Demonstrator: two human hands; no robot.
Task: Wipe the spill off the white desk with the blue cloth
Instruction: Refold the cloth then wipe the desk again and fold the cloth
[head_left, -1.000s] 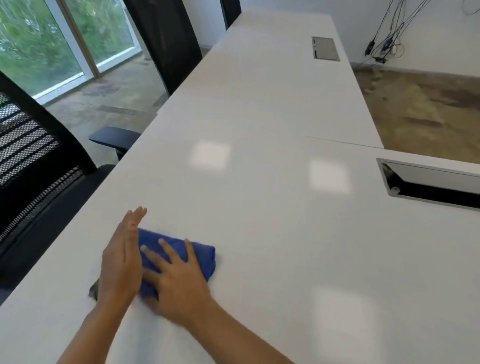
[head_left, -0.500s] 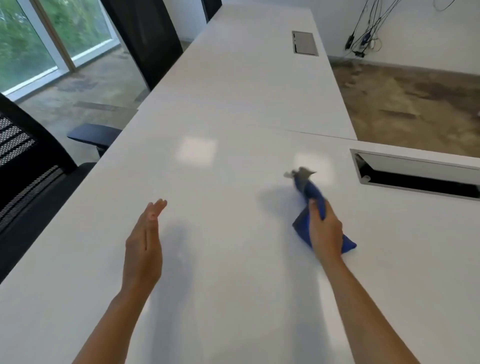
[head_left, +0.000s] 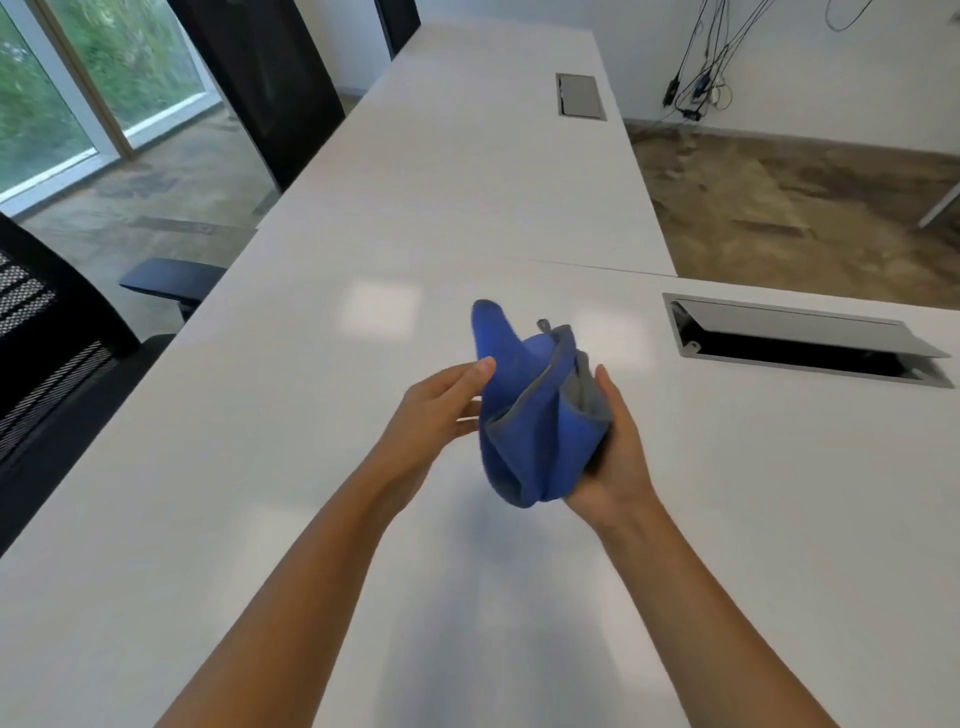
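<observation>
The blue cloth (head_left: 535, 415), with a grey edge, is bunched up and held in the air above the white desk (head_left: 260, 493). My right hand (head_left: 615, 457) cups it from the right and underneath. My left hand (head_left: 441, 410) touches its left side, thumb against the fabric and fingers partly hidden behind it. A pointed corner of the cloth sticks up at the far side. No spill shows on the glossy desk surface, only light reflections and the shadow of my arms.
An open cable hatch (head_left: 810, 343) is set in the desk to the right, and a closed one (head_left: 579, 96) lies farther back. A black mesh chair (head_left: 57, 353) with its armrest (head_left: 171, 278) stands at the left edge. Cables (head_left: 696, 93) hang on the far wall.
The cloth lay under both hands at the near left, then my right hand swept it to the right. Now it is lifted off the desk and both hands have met around it.
</observation>
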